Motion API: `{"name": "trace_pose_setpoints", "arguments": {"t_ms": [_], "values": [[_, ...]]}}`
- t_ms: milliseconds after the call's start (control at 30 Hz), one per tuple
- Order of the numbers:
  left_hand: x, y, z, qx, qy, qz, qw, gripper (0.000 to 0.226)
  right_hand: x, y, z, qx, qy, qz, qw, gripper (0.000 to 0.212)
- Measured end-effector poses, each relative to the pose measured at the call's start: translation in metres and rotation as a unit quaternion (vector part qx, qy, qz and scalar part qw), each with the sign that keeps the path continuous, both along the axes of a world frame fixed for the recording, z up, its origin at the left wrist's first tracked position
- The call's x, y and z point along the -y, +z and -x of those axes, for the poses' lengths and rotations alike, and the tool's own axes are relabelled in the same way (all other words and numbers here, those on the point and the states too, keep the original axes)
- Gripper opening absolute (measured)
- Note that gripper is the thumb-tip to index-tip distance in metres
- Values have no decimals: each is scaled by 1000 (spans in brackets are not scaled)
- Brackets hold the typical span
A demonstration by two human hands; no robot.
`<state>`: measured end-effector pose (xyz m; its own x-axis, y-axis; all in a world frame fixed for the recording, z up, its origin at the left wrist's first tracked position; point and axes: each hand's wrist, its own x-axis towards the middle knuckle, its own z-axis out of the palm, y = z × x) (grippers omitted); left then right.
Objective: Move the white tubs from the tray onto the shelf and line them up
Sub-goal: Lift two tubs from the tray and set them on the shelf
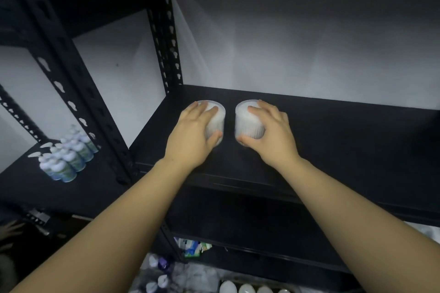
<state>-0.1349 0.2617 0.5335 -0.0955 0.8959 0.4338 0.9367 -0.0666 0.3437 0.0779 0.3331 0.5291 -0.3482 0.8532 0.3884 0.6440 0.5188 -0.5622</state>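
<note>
Two white ribbed tubs stand side by side near the left end of the black shelf (345, 135), a small gap between them. My left hand (192, 135) grips the left tub (217, 123) from above and the side, fingers over its lid and thumb on its front. My right hand (269, 133) grips the right tub (245, 126) the same way. Whether the tubs rest on the shelf or hover just over it I cannot tell. At the bottom edge, more white tubs (240, 289) show, partly cut off by the frame.
A black perforated upright (166, 38) stands at the shelf's back left corner. The neighbouring rack on the left holds several white pump bottles (66, 157). Lower shelves and the floor hold packets (194, 248) and small bottles (159, 264). Right of the tubs the shelf runs on bare.
</note>
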Motion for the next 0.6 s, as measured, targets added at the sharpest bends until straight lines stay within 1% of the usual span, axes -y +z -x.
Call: {"name": "trace_pose_setpoints", "arguments": {"t_ms": [167,300,500,600], "values": [[-30,3,28,-2,-7,9,1000,64,-31,4,24,28,1,17,999,80],[-55,4,49,-2,-4,17,1000,64,-53,9,42,62,-1,28,998,77],[-84,16,66,-9,-11,36,999,67,-85,30,73,143,3,72,987,78],[-94,25,69,7,-9,45,999,65,-98,39,88,181,5,85,980,79]]}}
